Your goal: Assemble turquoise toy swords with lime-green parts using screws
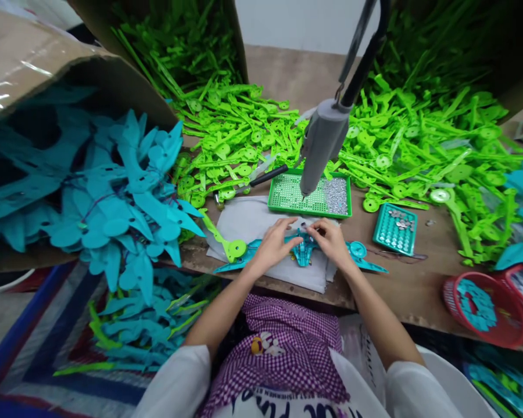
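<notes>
A blue winged plastic part [304, 253] lies on a pale cloth [311, 277] at the table's front edge, its inner side facing up. My left hand [273, 245] is closed over its left side, thumb and index finger near the middle. Close by, my right hand [332, 242] pinches a small dark piece [304, 225] at the upper middle of the part; the piece is too small to name. A grey electric screwdriver [323, 142] hangs tip down just beyond my hands. Below it sits a green tray [283, 204] with many small silver screws [336, 195].
Heaps of lime-green plastic parts [244, 136] cover the back of the table. Blue parts [126, 191] spill from a carton at left. At right stand a small teal tray [394, 229] with metal bits and a red basket [455, 296]. A black-handled tool [268, 176] lies left of the green tray.
</notes>
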The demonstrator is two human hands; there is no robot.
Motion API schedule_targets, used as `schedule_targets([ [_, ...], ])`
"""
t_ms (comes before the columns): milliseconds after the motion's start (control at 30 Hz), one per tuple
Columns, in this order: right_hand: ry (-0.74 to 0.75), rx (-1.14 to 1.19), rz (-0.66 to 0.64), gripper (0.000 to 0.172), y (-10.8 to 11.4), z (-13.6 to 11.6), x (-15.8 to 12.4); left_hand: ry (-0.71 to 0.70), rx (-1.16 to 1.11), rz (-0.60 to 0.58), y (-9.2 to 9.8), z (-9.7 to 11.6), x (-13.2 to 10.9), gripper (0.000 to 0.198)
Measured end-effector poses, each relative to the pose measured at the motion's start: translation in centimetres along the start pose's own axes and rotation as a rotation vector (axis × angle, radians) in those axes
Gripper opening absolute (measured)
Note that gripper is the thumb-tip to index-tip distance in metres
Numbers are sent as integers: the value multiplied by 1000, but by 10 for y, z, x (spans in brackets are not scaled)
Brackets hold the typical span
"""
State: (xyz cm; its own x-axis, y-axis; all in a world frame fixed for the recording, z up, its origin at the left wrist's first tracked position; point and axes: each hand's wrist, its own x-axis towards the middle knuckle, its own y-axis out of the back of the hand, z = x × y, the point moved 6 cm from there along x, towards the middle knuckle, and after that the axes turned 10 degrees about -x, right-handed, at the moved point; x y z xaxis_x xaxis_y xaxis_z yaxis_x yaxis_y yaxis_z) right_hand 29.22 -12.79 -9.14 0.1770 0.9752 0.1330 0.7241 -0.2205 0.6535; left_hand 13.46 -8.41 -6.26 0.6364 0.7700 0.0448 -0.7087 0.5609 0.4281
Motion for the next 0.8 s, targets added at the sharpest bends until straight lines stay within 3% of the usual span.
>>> schedule_targets([
  [67, 43, 28, -25, 29, -3, -6, 1, 50, -90, -4, -11, 3, 13, 49],
  [133, 58, 24, -30, 28, 2, -11, -1, 98, -166, -84, -21, 1, 26, 36],
  [233, 32, -9, 28, 27, 31, -9, -18, 167, -189, -152, -21, -7, 39, 21],
  [333, -116, -132, 213, 26, 83, 19, -58, 180, -97, -115, -6, -14, 42, 17],
  [467, -310, -465, 224, 31, 122, 72, -111, 138, 108, -141, -4, -12, 37, 13],
  [633, -341, -512, 124, 27, 123, 98, -122, 76, 291, -194, -11, -5, 32, 16],
  [800, -235, -605, -75, 22, 126, 90, -111, -28, 402, -307, -8, 2, 24, 20],
])
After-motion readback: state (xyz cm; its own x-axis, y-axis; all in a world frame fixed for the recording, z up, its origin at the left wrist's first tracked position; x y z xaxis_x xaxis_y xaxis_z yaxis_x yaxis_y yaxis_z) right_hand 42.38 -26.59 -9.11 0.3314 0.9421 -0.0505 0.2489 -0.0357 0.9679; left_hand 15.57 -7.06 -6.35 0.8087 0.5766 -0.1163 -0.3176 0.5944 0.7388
